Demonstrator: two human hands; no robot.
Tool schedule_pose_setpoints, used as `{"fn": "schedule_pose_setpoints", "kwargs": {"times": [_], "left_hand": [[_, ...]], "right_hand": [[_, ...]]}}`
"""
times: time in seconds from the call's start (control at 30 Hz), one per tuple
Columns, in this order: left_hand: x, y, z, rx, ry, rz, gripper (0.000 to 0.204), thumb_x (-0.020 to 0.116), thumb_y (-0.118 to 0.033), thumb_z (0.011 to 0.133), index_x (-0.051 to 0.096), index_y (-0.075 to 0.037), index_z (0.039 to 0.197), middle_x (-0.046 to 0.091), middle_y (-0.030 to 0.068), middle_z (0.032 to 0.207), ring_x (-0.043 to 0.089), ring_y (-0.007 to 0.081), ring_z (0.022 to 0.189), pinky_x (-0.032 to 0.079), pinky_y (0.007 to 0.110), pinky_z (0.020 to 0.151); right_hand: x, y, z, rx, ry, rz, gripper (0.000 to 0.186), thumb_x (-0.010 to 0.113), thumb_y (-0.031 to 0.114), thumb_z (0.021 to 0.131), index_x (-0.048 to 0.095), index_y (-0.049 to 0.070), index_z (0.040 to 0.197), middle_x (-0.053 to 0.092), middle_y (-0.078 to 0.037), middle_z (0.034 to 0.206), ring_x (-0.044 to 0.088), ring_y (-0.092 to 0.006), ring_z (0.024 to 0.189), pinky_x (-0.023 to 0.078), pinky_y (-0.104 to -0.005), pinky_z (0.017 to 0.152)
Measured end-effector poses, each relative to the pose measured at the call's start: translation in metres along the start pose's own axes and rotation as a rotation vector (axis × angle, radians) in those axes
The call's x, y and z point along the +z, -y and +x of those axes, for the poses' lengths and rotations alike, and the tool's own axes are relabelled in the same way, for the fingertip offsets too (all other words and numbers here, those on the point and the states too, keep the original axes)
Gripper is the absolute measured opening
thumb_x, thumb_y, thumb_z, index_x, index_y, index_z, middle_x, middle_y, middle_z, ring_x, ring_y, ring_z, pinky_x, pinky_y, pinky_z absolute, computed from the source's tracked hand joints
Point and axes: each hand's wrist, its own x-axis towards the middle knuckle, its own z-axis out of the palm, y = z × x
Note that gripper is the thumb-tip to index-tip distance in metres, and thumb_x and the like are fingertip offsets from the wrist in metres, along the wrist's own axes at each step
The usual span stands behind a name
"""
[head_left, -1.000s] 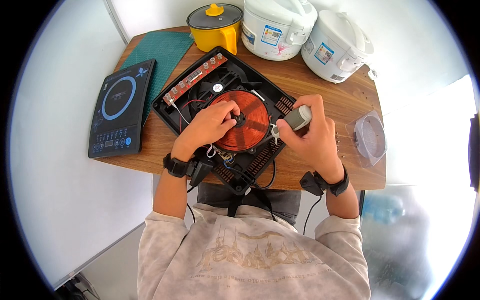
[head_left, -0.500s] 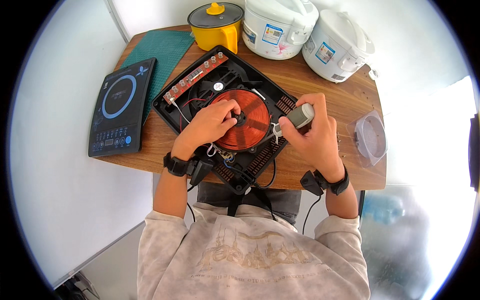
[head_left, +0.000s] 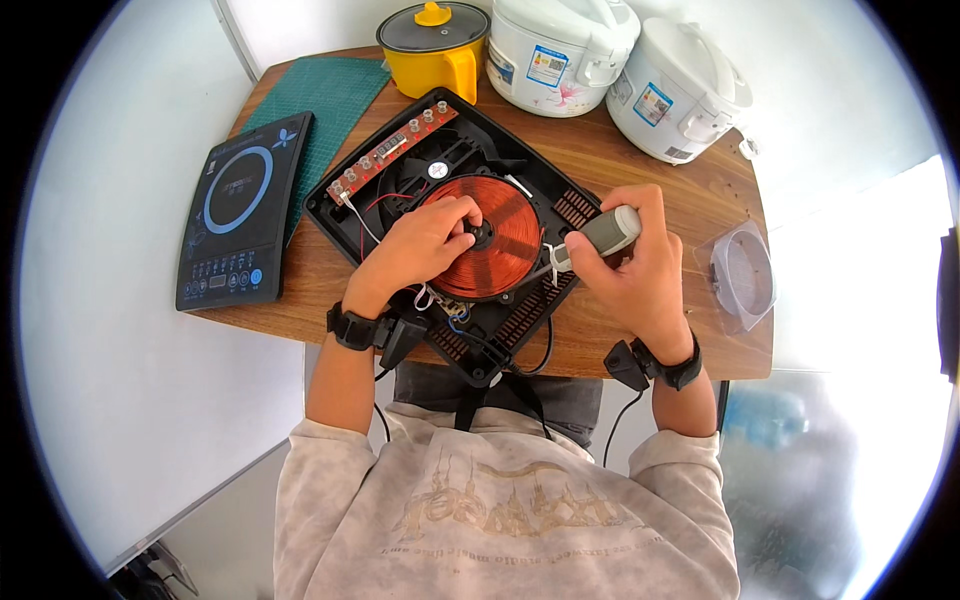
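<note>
An opened induction cooker's black base (head_left: 535,150) lies on the table with a round copper coil (head_left: 505,225) in it. My left hand (head_left: 425,240) rests over the coil's left side, its fingers closed at the black hub in the middle. Wrapped round the grey handle of a screwdriver (head_left: 608,234) is my right hand (head_left: 640,270). The screwdriver is tilted, with its thin shaft pointing down-left to the coil's lower right edge, where a screw mount (head_left: 507,297) shows. Whether its tip touches a screw I cannot tell.
The cooker's black glass top (head_left: 240,210) lies at the left, partly over a green cutting mat (head_left: 320,100). A yellow pot (head_left: 430,65) and two white rice cookers (head_left: 560,60) stand at the back. A clear plastic tray (head_left: 742,275) sits at the right edge.
My right hand and the screwdriver's handle have shifted slightly to the right, the handle leaning lower. My left hand stays at the coil's hub.
</note>
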Motion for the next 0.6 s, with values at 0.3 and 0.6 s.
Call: {"fn": "schedule_pose_setpoints", "kwargs": {"times": [0.3, 0.6], "left_hand": [[0.0, -0.002, -0.001, -0.003, 0.001, -0.019, 0.019, 0.067, -0.009, 0.092, 0.06, -0.007, 0.109, 0.059, 0.0066, 0.087, 0.061, 0.0222, 0.079, 0.05, 0.036, 0.075], [-0.004, -0.007, -0.002, -0.024, 0.015, -0.002, 0.016, 0.065, -0.01, 0.093, 0.06, -0.008, 0.108, 0.063, 0.0066, 0.088, 0.065, 0.0239, 0.082, 0.052, 0.038, 0.076]], "right_hand": [[0.002, -0.001, -0.001, 0.04, 0.021, -0.005, 0.041, 0.081, 0.02, 0.088, 0.049, 0.007, 0.111, 0.065, -0.012, 0.07, 0.069, -0.0256, 0.057, 0.054, -0.0346, 0.053], [-0.002, 0.016, 0.004, -0.15, 0.095, -0.096, 0.04, 0.086, 0.028, 0.084, 0.058, 0.006, 0.104, 0.064, -0.01, 0.081, 0.066, -0.0277, 0.067, 0.053, -0.0363, 0.059]]}}
